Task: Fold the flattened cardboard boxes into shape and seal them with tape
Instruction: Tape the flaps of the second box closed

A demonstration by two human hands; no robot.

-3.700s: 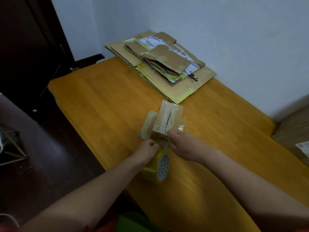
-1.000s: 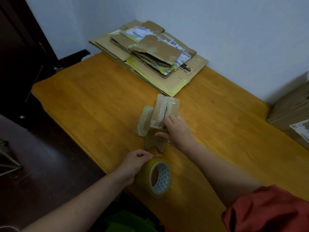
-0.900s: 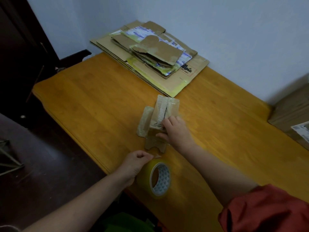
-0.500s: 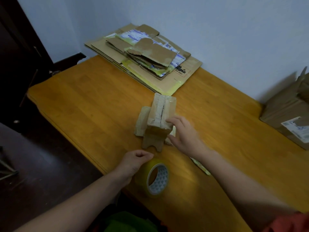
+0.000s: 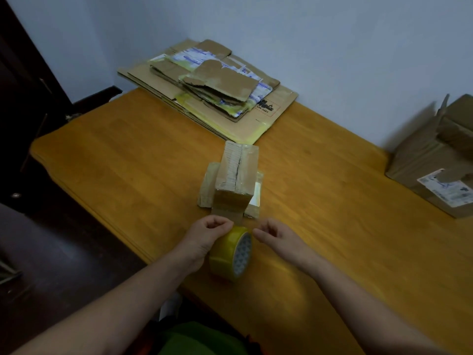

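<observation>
Just beyond the fingertips of both hands stands the small box [image 5: 236, 180], upright on the table [image 5: 128, 162]. Its top seam is already covered in clear tape, and loose flaps [image 5: 207, 185] lie spread on the wood on either side of it. A strip of tape [image 5: 236, 216] runs down its near face toward the tape roll [image 5: 231, 253], which stands on edge directly under and between the two hands.

The left hand [image 5: 207, 235] lies against the roll's left side, and its curled thumb and forefinger seem to pinch the strip where it leaves the roll. The right hand [image 5: 275, 235] hovers just right of the roll with its fingers curled toward the thumb. I cannot tell whether it holds the tape or nothing.

The step in hand looks like parting the strip from the roll:
- Keep the strip taut between the two pinches, close to the box's lower edge.
- Tear with a quick twist across the width, not a pull toward the body. The box is light and would tip or slide.
- Press the free end flat against the cardboard, then rub from the seam downward to push out wrinkles.
- Keep the fingertips off the sticky side.

Far beyond the fingers, against the wall, waits the stack of flat cardboard [image 5: 212, 90]. Another carton [image 5: 435, 160] sits well off to the right.
</observation>
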